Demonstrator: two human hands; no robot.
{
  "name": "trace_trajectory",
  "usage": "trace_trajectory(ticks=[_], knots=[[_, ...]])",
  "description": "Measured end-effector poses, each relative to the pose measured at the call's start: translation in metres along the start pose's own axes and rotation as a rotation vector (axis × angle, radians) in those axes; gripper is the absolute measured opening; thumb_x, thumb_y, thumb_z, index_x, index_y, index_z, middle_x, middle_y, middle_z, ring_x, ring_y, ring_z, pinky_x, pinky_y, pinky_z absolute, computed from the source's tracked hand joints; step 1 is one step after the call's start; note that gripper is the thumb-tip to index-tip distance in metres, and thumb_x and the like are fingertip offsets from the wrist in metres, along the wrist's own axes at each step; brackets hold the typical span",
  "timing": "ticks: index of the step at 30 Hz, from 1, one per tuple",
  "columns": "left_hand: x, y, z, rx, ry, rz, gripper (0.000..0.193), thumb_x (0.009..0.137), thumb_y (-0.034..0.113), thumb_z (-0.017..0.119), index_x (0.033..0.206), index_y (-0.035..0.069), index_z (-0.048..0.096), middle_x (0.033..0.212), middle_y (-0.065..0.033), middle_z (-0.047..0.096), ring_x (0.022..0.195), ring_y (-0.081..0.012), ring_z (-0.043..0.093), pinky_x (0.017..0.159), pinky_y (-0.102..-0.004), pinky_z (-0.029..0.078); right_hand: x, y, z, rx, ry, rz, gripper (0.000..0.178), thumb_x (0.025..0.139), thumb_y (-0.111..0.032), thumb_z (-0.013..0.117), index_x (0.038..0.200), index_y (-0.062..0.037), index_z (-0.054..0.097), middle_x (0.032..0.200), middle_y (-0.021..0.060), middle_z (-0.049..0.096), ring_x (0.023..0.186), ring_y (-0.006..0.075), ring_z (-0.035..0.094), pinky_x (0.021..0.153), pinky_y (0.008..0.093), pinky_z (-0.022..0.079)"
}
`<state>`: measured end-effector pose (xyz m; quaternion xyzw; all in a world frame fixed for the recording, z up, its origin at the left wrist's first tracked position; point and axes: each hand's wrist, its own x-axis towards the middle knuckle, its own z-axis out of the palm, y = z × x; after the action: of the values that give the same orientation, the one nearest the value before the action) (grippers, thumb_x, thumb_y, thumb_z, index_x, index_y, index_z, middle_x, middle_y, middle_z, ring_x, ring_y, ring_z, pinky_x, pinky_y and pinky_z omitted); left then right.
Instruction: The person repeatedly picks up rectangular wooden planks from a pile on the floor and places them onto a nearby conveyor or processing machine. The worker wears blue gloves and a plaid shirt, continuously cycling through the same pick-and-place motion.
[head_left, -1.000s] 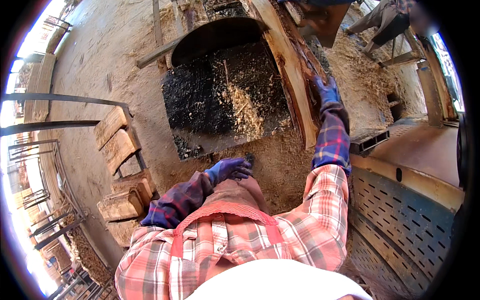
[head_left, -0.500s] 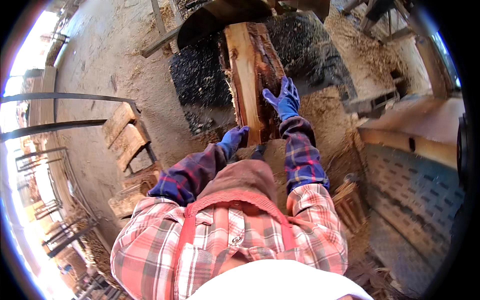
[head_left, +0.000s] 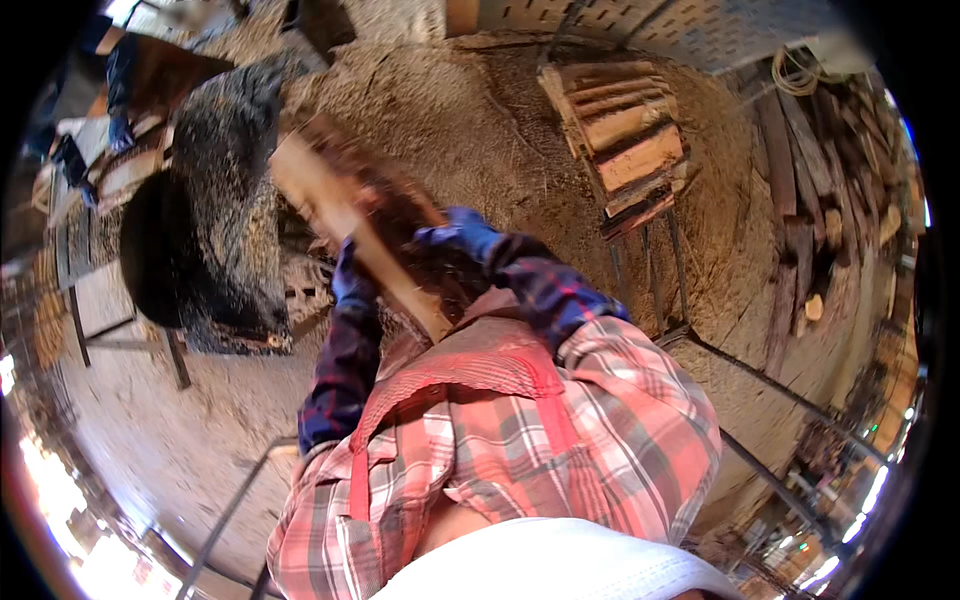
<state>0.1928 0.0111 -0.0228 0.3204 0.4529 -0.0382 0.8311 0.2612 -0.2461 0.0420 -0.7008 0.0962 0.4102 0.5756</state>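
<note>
A worker in a plaid shirt (head_left: pixel 640 410) holds a long, rough-barked wooden slab (head_left: pixel 345 213) in front of the body, its long axis slanting from the red cloth apron (head_left: pixel 455 375) forward and to the worker's left. One straight side shows smooth, pale sawn wood; the other is dark, ragged bark, blurred. The blue-gloved left hand (head_left: pixel 352 278) grips the pale edge near the lower end, while the blue-gloved right hand (head_left: pixel 463 236) has its fingers curled on the bark side; the exact fingertip placement cannot be told. Just beyond the slab's far end sits a black, sawdust-strewn work surface (head_left: pixel 238 125) with a dark, round-edged plate (head_left: pixel 150 250). Across the gritty brown floor (head_left: pixel 480 130), flat tan boards (head_left: pixel 630 140) lie stacked on a thin-legged metal stand (head_left: pixel 673 265).
</note>
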Motion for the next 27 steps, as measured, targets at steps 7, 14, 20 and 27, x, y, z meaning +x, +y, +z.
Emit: trace_trajectory(ticks=[7, 14, 20, 27], knots=[[-0.042, -0.008, 0.309, 0.887, -0.833, 0.278, 0.036, 0.085, 0.024, 0.060, 0.106, -0.005, 0.059, 0.106, -0.0091, 0.060, 0.100, -0.0155, 0.056, 0.089, -0.0280, 0.042, 0.016, 0.126, -0.144, 0.603, 0.543, -0.440, 0.042, 0.083, -0.024, 0.066, 0.114, 0.0034, 0.057, 0.104, 0.0074, 0.061, 0.087, 0.0136, 0.058, 0.081, 0.0265, 0.047], [-0.036, -0.009, 0.238, 0.827, -0.584, 0.427, 0.041, 0.080, 0.016, 0.069, 0.113, -0.003, 0.054, 0.106, -0.0090, 0.060, 0.097, -0.0141, 0.056, 0.086, -0.0256, 0.044, 0.085, 0.030, -0.339, 0.695, 1.056, -0.035, 0.064, 0.079, -0.048, 0.063, 0.118, 0.0014, 0.053, 0.108, 0.0135, 0.060, 0.095, 0.0242, 0.055, 0.079, 0.0368, 0.046], [-0.018, 0.050, 0.028, 1.134, -0.022, 0.741, 0.042, 0.080, 0.022, 0.067, 0.110, -0.005, 0.055, 0.113, -0.0172, 0.058, 0.105, -0.0240, 0.055, 0.092, -0.0339, 0.042, 0.104, 0.191, -0.207, 1.117, 0.552, -0.049, 0.027, 0.085, -0.034, 0.058, 0.103, -0.0139, 0.057, 0.085, 0.0044, 0.055, 0.070, 0.0141, 0.050, 0.059, 0.0287, 0.043], [0.065, 0.057, 0.071, 0.682, -0.229, 0.473, 0.051, 0.081, 0.027, 0.064, 0.118, -0.004, 0.050, 0.120, -0.0218, 0.053, 0.115, -0.0346, 0.047, 0.099, -0.0371, 0.035, 0.135, -0.041, -0.053, 0.392, -0.002, -0.076, 0.068, 0.075, -0.040, 0.071, 0.128, -0.0048, 0.046, 0.113, 0.0083, 0.057, 0.102, 0.0211, 0.053, 0.087, 0.0338, 0.043]])
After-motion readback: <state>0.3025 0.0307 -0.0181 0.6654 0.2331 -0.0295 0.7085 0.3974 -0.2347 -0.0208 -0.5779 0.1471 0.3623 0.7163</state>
